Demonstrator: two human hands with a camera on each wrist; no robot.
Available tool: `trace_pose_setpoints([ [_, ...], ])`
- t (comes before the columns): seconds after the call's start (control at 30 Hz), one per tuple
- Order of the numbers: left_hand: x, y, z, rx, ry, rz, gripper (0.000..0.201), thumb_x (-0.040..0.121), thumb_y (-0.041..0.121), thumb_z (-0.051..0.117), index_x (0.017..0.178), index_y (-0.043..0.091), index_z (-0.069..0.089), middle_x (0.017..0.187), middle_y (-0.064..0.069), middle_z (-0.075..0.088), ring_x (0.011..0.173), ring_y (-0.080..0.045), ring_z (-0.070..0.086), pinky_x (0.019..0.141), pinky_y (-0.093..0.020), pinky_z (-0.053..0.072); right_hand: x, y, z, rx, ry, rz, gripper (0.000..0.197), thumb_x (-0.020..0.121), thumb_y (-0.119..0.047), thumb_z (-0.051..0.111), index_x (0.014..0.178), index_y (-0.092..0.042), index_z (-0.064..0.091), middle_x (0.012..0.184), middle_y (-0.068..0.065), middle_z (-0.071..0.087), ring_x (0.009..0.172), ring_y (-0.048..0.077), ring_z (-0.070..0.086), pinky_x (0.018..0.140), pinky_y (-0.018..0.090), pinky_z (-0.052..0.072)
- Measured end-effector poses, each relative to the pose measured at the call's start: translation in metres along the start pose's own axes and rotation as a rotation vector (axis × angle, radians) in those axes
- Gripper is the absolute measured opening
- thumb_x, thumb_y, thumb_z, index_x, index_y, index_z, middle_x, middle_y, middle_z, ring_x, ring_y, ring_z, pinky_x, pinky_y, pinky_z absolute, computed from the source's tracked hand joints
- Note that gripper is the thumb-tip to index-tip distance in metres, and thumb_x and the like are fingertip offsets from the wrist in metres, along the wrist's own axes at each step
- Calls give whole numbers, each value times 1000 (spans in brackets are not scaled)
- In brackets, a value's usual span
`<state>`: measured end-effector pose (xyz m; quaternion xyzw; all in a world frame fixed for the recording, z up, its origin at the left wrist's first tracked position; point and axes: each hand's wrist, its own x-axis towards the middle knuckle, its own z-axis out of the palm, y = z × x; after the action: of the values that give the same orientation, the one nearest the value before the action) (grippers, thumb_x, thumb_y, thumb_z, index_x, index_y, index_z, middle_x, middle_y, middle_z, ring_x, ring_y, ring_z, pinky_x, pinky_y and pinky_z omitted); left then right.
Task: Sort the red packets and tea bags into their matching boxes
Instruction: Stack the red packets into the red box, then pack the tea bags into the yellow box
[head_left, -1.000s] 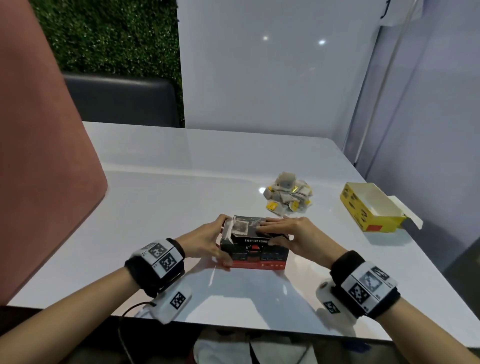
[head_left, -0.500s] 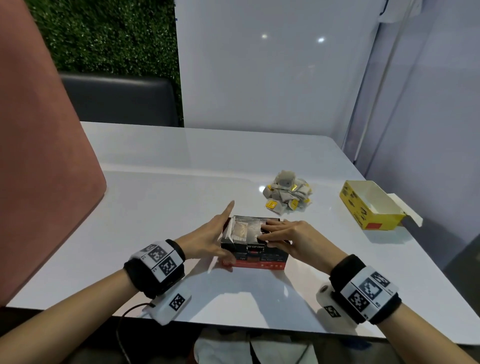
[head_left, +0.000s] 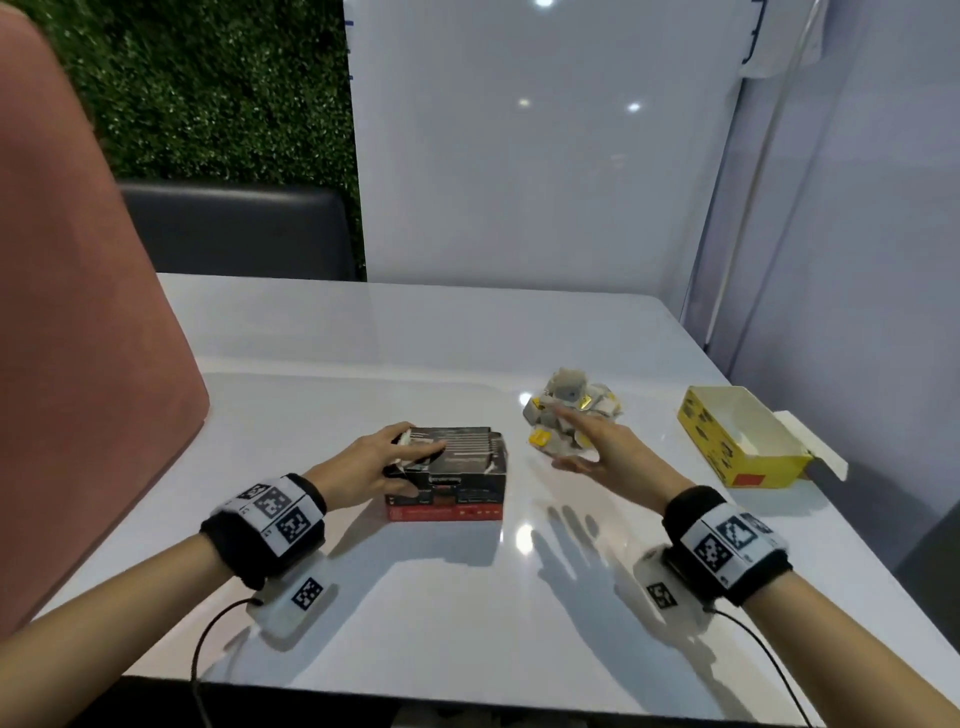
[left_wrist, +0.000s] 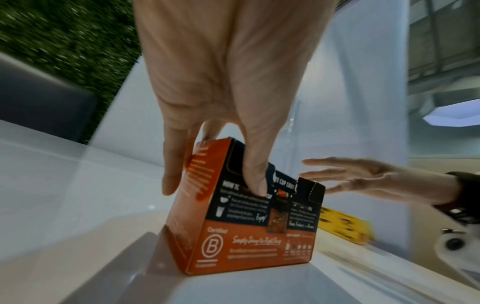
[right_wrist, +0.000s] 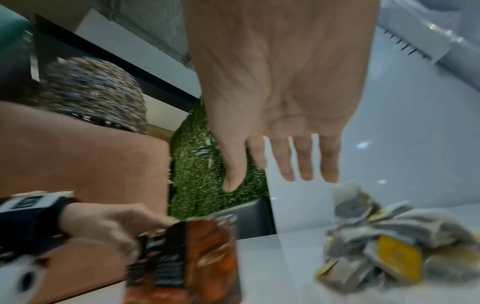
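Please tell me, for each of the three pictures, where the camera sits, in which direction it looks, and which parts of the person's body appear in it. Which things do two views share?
Head: worn on the head, looks forward and down at the white table; both forearms, the left hand and right hand show.
Left wrist: looks along the left hand, which grips the red box.
Right wrist: looks along the open right hand toward the tea bags.
Shared: both wrist views show the red box and the opposite hand.

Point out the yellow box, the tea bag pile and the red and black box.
yellow box (head_left: 724, 457): head view, on its near yellow side wall.
tea bag pile (right_wrist: 400, 242): right wrist view, on the grey bags mid-pile.
red and black box (left_wrist: 249, 246): left wrist view, on its orange lower face.
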<state>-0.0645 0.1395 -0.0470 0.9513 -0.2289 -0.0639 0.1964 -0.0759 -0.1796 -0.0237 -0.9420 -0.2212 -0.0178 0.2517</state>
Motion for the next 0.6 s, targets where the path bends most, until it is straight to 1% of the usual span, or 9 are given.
trace_pose_setpoints([
  [0.03,6,-9,-6,4,-2,-32,66,87,25,64,134,50,25,143,-5,33,129,-24,38,105,-27,32,15,10,-6,3,-20,63,81,85,-35,64,149,-21,17,148,4,37,136,23,35,111,31,29],
  [0.07,12,-18,-13,8,-4,-69,66,87,25,64,134,49,25,142,-6,33,129,-25,38,105,-29,33,31,20,-12,-13,-48,126,93,83,-37,66,150,-17,6,151,8,30,139,27,28,113,36,26],
  [0.13,29,-31,-25,19,-4,-130,66,87,25,64,138,44,27,143,-8,33,131,-27,35,106,-31,31,65,36,-22,-106,-109,240,110,77,-42,70,149,-15,-8,157,14,8,145,33,10,116,48,18],
  [0.17,39,-36,-30,22,-4,-150,67,87,24,64,140,42,27,142,-9,33,131,-28,36,105,-30,31,81,42,-26,-158,-138,281,113,76,-44,71,149,-18,-10,158,15,-1,145,34,2,116,53,16],
  [0.23,63,-46,-39,35,4,-184,68,87,23,64,143,36,27,140,-12,36,129,-29,38,102,-29,32,110,50,-29,-245,-202,328,110,77,-40,71,149,-24,-11,157,15,-6,145,37,-4,114,58,15],
  [0.3,86,-53,-47,58,15,-208,69,86,21,64,144,29,29,138,-13,38,126,-29,40,98,-25,32,132,57,-28,-295,-273,355,104,79,-36,70,148,-30,-7,157,16,0,144,39,0,113,58,18],
  [0.4,117,-61,-53,76,24,-210,69,84,17,66,144,26,32,129,-11,44,119,-26,45,89,-21,32,150,71,-23,-353,-369,398,101,75,-43,71,147,-37,1,153,13,18,140,38,20,112,51,26],
  [0.5,141,-66,-57,78,15,-198,70,82,18,69,142,28,35,125,-10,47,117,-26,47,92,-26,35,152,81,-15,-295,-483,402,107,60,-51,80,144,-39,15,152,5,25,137,28,33,110,44,32],
  [0.6,154,-67,-58,87,6,-198,72,82,17,69,143,28,34,125,-11,46,116,-28,47,92,-27,35,153,90,-4,-268,-469,400,105,46,-57,82,136,-41,29,139,1,42,124,26,46,103,44,41],
])
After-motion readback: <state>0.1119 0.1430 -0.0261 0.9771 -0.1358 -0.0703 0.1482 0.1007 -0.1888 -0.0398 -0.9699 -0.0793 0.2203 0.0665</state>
